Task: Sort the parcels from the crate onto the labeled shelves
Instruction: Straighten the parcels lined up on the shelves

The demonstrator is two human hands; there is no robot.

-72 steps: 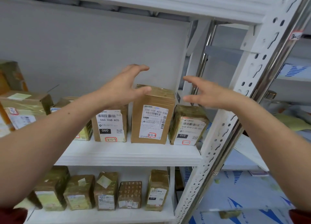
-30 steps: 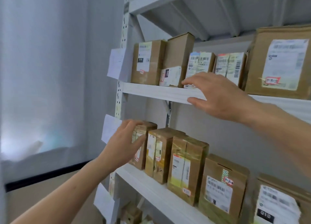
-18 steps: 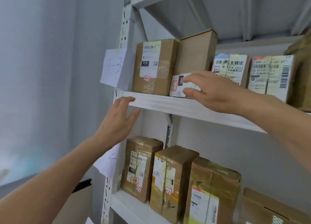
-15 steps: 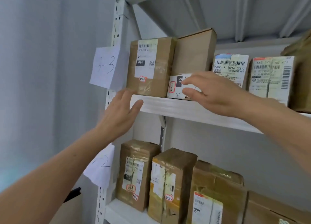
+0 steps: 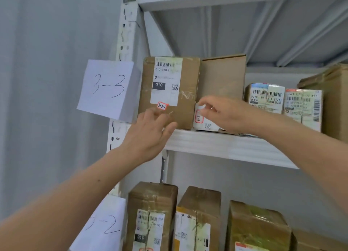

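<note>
Two hands: left (image 5: 148, 135) and right (image 5: 224, 115). Upper shelf (image 5: 226, 145) shows five parcels; four show below it. Two paper signs, "3-3" (image 5: 108, 89) and one below (image 5: 102, 228).

The shelf (image 5: 226, 145) and its slotted upright post (image 5: 122, 49) look like white-painted metal, smooth with a soft sheen. The box (image 5: 186, 92) at its left end is matt brown cardboard, scuffed, with a smooth white paper label (image 5: 165, 81). The sign (image 5: 109, 88) marked 3-3 is plain matt paper. On the shelf below, a parcel (image 5: 258, 226) is wrapped in glossy, wrinkled clear tape over cardboard.
</note>
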